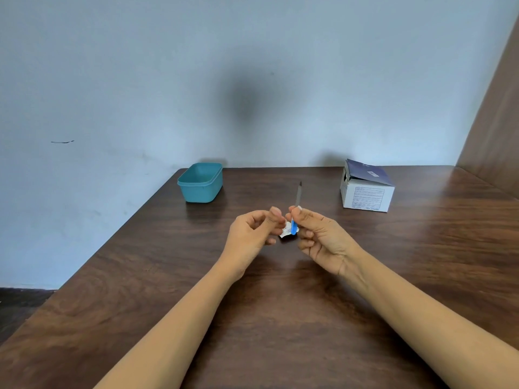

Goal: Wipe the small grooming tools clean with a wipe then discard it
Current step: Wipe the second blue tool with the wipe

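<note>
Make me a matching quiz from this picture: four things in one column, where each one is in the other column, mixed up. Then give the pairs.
1 tub
2 box
3 file
4 sachet

A in the right hand, tip up
B far left of the table
C at the left hand fingertips
D far right of the table

Pairs: 1-B, 2-D, 3-A, 4-C

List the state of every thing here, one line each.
Nail file: near upright, handle gripped by right hand.
Wipe sachet: pinched by left hand, beside the file's handle.
Teal tub: lidless, open, upright.
Box: top flap raised.
</note>
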